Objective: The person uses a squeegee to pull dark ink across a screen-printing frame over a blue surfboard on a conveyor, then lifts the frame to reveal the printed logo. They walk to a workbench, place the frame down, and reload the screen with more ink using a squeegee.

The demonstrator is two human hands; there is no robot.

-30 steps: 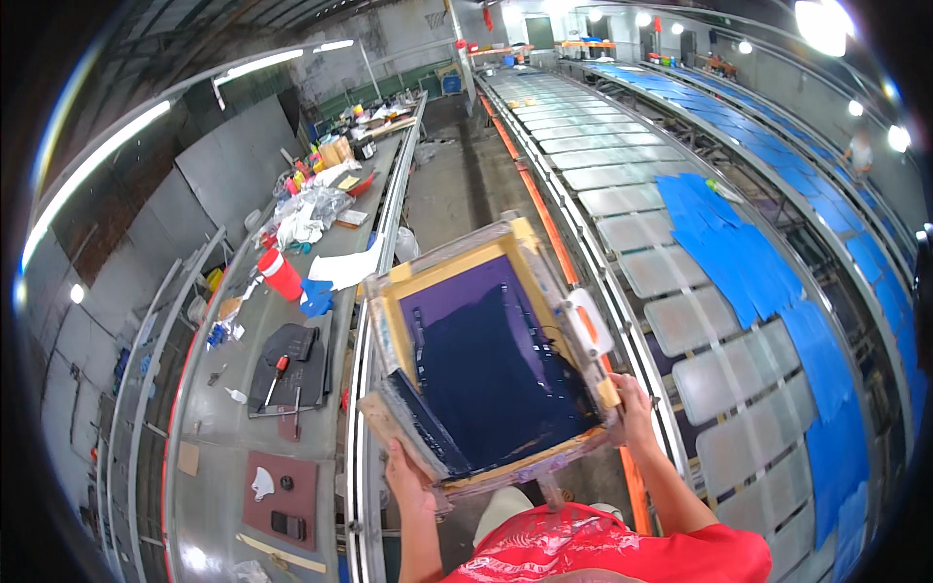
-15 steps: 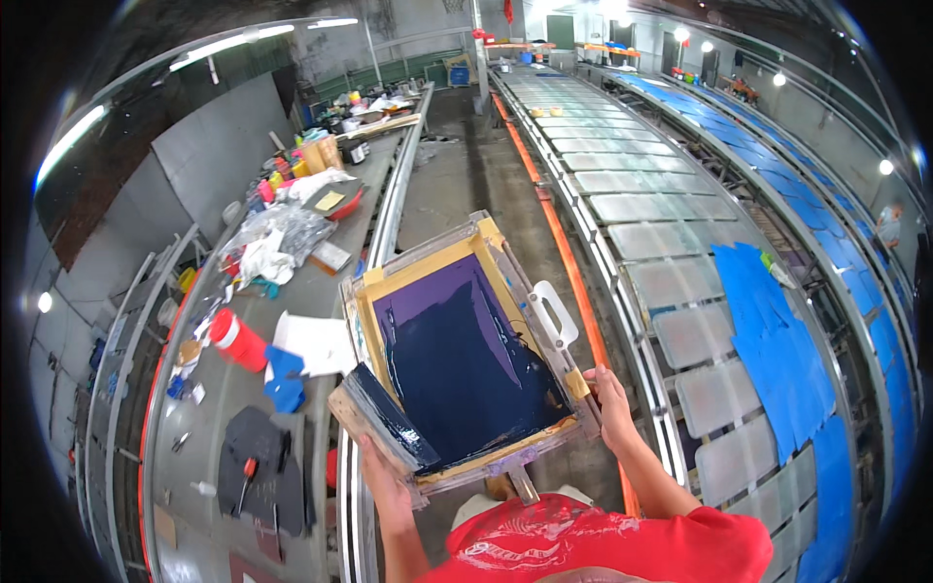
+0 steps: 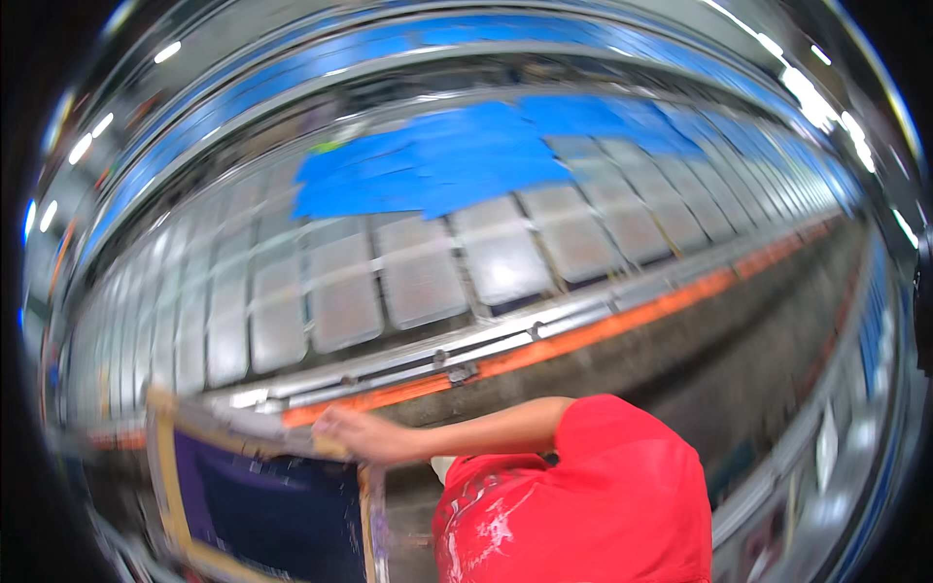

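Note:
My right hand [image 3: 367,435] has its fingers closed on the near upper rail of a screen-printing frame [image 3: 166,486] at the lower left, blurred by motion. The frame has a tan taped border and a purple mesh [image 3: 208,486] mostly covered with dark navy ink [image 3: 292,510]. My red sleeve and shirt fill the lower middle of the view. My left hand is not in view; the lower left part of the frame runs out of the picture.
A long printing table with grey rectangular pallets [image 3: 418,272] crosses the view, partly covered by blue sheets [image 3: 447,155]. An orange rail [image 3: 607,325] runs along its near edge. Another blue-topped line [image 3: 408,39] lies beyond. A concrete aisle [image 3: 719,360] is at the right.
My view has swung sharply right, from along the aisle to across the pallet table. The frame now sits at the lower left, my right hand still on it; my left hand has left the view.

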